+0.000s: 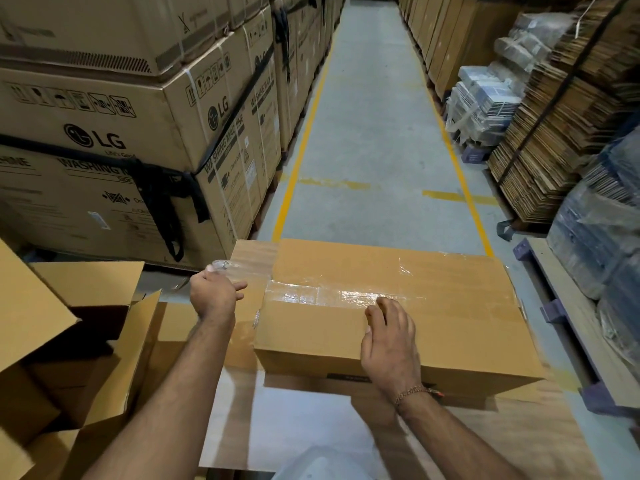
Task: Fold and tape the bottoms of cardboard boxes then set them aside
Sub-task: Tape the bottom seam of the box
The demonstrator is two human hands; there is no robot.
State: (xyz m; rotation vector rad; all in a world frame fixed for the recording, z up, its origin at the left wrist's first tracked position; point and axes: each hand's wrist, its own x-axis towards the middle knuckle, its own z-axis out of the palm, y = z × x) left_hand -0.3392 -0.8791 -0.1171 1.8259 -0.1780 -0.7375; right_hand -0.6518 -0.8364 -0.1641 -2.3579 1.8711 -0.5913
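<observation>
Pressing the box [398,306] with a flat right hand [389,337], the left hand [214,294] pinches clear tape [225,266] off the sealed seam; setting aside remains.

A grey concrete floor [374,140] is marked by two yellow lines [298,161] bounding an aisle. Tall stacks of printed appliance cartons [114,133] are ranged along the left, while bundles of flattened cardboard [554,133] and plastic-wrapped packs [485,105] are stacked on the right.
</observation>
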